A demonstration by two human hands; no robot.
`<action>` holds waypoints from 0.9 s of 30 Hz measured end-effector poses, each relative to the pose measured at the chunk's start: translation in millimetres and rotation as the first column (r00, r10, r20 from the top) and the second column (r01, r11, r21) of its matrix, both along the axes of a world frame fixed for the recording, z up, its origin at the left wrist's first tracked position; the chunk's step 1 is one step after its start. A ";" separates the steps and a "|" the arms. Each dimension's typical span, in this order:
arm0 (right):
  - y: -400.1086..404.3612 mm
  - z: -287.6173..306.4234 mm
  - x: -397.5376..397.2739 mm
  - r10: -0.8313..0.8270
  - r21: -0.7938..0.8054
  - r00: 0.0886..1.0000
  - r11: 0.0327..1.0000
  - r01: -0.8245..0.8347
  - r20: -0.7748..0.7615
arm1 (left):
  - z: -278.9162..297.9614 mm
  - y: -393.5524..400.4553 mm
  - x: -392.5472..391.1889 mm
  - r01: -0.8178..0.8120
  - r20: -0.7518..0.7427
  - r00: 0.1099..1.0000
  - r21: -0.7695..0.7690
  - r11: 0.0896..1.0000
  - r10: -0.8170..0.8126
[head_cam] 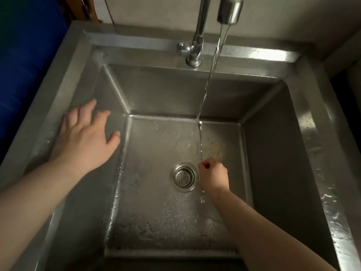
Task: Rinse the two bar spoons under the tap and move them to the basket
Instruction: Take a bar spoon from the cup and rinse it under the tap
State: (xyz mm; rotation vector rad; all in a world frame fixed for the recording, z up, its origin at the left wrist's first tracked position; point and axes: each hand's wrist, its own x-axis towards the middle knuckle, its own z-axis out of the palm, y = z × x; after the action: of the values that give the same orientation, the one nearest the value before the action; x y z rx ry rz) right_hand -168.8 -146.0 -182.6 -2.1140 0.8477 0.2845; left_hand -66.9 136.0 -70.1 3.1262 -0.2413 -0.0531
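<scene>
My right hand (pixel 214 176) is down in the steel sink (pixel 304 122), closed around a thin twisted bar spoon (pixel 200 143). The spoon stands nearly upright with its small bowl at the top, right in the stream of water falling from the tap (pixel 230 10). Its forked lower end pokes out below my wrist. My left hand (pixel 86 135) hovers with fingers spread over the sink's left wall, holding nothing. Only one bar spoon shows, and no basket is in view.
The round drain strainer (pixel 184 177) sits in the wet sink floor just left of my right hand. The tap's stem and valve (pixel 192 49) rise from the back rim. Something blue (pixel 25 65) lies beyond the left rim. Water drops dot the right rim.
</scene>
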 end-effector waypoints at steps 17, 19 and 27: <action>-11.5 -109.5 -13.1 -0.040 -0.158 0.980 0.987 0.009 -0.193 | -7.3 1.7 2.8 0.058 0.119 0.992 -0.137 0.989 -0.041; -11.7 -111.4 -13.5 -0.038 -0.160 0.980 0.987 0.007 -0.193 | -7.1 1.9 2.9 0.059 0.109 0.993 -0.142 0.988 -0.043; -14.5 -115.8 -14.3 -0.035 -0.165 0.983 0.986 0.005 -0.180 | -8.9 2.8 2.5 0.074 0.101 0.993 -0.114 0.991 -0.062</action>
State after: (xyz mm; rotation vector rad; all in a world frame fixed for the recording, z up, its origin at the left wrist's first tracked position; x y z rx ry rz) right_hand -183.0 -160.5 -298.4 -2.2557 1.0297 0.4154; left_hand -64.4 138.7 -79.0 3.0063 -0.3391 0.1101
